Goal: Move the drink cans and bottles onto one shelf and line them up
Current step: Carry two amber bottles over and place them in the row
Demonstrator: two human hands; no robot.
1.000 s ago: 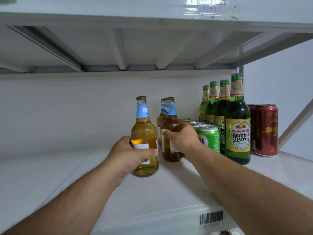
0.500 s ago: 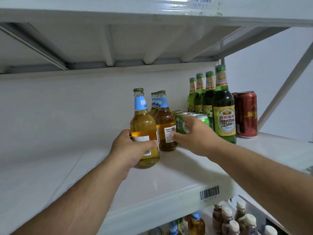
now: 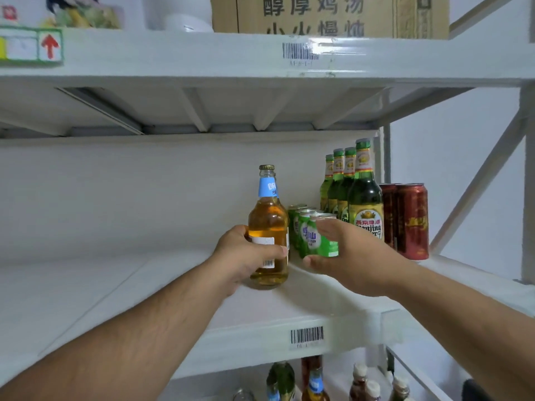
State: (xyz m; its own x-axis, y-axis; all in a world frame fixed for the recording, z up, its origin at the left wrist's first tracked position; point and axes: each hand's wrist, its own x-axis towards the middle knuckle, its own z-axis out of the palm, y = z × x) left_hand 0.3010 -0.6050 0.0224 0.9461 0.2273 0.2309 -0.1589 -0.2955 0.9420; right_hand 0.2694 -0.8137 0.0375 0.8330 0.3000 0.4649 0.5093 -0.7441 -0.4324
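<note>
My left hand (image 3: 246, 256) grips an amber beer bottle with a blue neck label (image 3: 267, 221), which stands upright on the white middle shelf (image 3: 139, 287). It hides the other amber bottles behind it. To its right runs a row of green cans (image 3: 307, 235), then a row of green beer bottles (image 3: 365, 204), then tall red cans (image 3: 412, 221) at the right end. My right hand (image 3: 347, 256) hovers in front of the nearest green can. Its fingers are straight and its thumb is spread, and it holds nothing.
The shelf's left half is bare white surface. A cardboard box (image 3: 327, 15) and packets sit on the upper shelf. Several more bottles (image 3: 315, 383) stand on the lower shelf. A white upright post (image 3: 527, 183) and diagonal brace bound the right side.
My right hand has let go of the brown bottle and drawn back in front of the green cans. My left hand has slid its amber bottle into line before the others. The view has tilted up.
</note>
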